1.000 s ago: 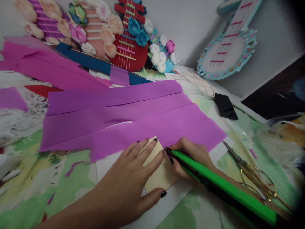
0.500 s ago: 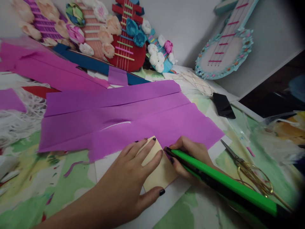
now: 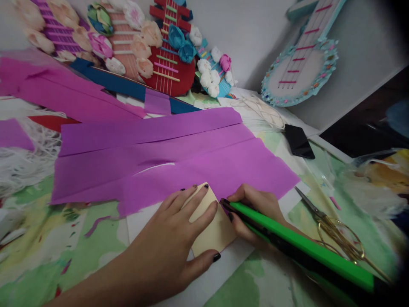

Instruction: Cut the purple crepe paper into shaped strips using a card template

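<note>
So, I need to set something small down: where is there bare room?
Lower left, tablecloth shows between the purple paper and left forearm, dotted with scraps. A smaller patch lies between the white sheet and green tool. It's crowded at the back, near the craft guitars, and right, around the scissors.

From my distant seat I saw a pale grey wall (image 3: pixel 236 34) across the far side, plain and matte, with a soft shadow (image 3: pixel 258 72) darkening it towards the right. The wall stopped at a slanting edge, and past that, on the far right, lay a dark space (image 3: pixel 354 121) whose depths I could not make out. The light was dim and diffuse, over a table cover (image 3: pixel 99 245) blotched green, yellow and white.
</note>
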Tool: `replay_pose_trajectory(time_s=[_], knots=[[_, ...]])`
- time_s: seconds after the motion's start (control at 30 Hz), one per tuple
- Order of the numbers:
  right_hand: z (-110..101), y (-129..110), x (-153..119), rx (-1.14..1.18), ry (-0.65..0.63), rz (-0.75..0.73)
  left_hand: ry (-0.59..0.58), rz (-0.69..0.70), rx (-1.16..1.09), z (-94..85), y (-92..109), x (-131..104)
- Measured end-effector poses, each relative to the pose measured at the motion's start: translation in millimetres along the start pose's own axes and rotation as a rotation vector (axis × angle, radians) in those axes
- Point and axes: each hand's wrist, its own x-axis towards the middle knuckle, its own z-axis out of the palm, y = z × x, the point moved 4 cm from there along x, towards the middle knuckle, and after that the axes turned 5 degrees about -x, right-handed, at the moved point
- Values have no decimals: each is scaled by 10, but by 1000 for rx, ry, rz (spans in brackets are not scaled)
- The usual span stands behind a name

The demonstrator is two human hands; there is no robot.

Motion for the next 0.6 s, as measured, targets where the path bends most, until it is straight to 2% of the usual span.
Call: replay_pose_trajectory(time_s=[0.6], knots=[[5,22,-25,37,-47,-5,-9,5,33,1,3,-6]])
